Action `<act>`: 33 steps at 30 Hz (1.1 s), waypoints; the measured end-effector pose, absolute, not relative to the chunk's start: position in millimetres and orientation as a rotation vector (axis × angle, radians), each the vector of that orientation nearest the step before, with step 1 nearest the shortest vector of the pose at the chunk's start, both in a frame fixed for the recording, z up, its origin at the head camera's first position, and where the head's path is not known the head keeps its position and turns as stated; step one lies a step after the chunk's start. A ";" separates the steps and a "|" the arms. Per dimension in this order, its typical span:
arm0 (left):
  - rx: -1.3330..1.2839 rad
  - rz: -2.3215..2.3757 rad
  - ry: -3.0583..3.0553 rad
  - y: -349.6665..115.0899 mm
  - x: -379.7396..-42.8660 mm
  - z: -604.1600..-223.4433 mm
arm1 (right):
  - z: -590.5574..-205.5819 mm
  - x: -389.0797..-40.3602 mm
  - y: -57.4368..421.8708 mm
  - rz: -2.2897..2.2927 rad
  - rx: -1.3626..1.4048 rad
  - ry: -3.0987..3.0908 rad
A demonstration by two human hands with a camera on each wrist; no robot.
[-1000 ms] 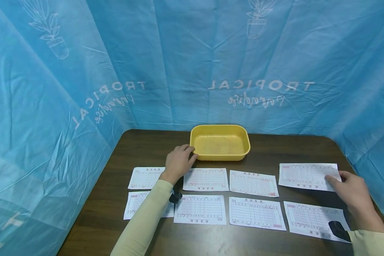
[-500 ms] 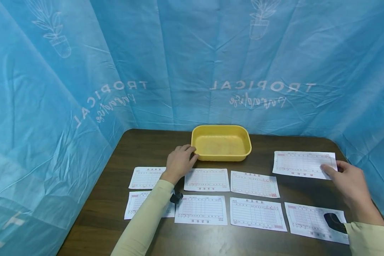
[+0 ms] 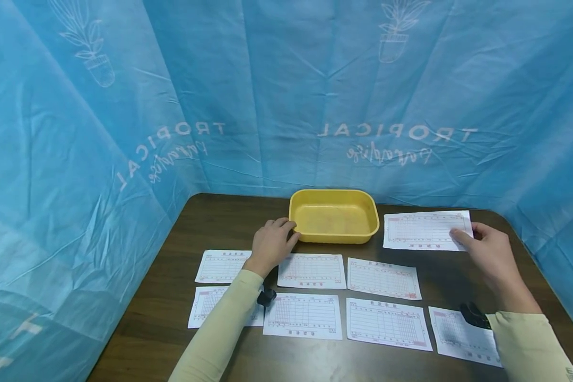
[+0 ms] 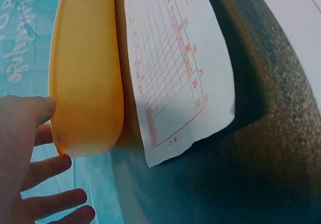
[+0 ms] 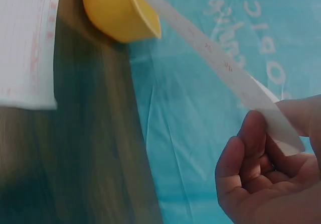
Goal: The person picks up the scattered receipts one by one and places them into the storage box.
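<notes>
My left hand (image 3: 273, 245) is at the left front corner of a yellow plastic basin (image 3: 335, 238), its thumb and forefinger pinching the rim. In the left wrist view the other fingers of that hand (image 4: 20, 148) spread below the basin's end (image 4: 88, 73). My right hand (image 3: 494, 253) holds a white printed form (image 3: 422, 231) by its right edge, between thumb and fingers. The sheet is raised over the table just right of the basin. In the right wrist view the form (image 5: 210, 53) shows nearly edge-on, pinched by the right hand (image 5: 271, 169).
Two rows of similar printed forms lie on the dark wooden table (image 3: 296, 366), among them one form (image 3: 312, 270) right before the basin and another (image 3: 384, 278) beside it. My left forearm covers parts of two forms. A blue cloth (image 3: 286, 95) hangs around the table's back and sides.
My right hand has lifted the form from the right end of the back row and carried it leftward and away from me, towards the basin. My left hand stays at the basin's rim.
</notes>
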State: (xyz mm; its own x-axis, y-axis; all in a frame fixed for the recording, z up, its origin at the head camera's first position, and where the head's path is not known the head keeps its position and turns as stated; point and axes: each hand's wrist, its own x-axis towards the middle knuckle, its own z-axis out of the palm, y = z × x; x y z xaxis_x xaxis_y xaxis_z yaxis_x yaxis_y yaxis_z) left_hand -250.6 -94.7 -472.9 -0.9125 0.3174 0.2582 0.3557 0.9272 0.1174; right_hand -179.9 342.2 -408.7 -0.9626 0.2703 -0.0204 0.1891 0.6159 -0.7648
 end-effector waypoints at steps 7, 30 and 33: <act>-0.510 -0.244 -2.849 -92.2 -250.2 -472.7 | -409.6 -198.6 316.1 1.392 -0.340 -2.690; -0.467 -0.230 -2.871 -91.7 -251.0 -474.1 | -417.1 -248.5 255.7 1.751 -0.296 -2.540; -0.467 -0.239 -2.868 -91.6 -251.5 -474.9 | -417.6 -254.7 246.9 1.808 -0.313 -2.525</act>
State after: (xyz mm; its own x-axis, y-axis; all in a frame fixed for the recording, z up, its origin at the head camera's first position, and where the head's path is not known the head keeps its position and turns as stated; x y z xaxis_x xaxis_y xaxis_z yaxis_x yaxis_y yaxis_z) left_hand -251.5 -91.6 -474.9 -0.9240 0.2925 0.2465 0.3293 0.9361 0.1235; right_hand -254.7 246.9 -417.6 -0.9796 0.1744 -0.0997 0.1505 0.3088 -0.9391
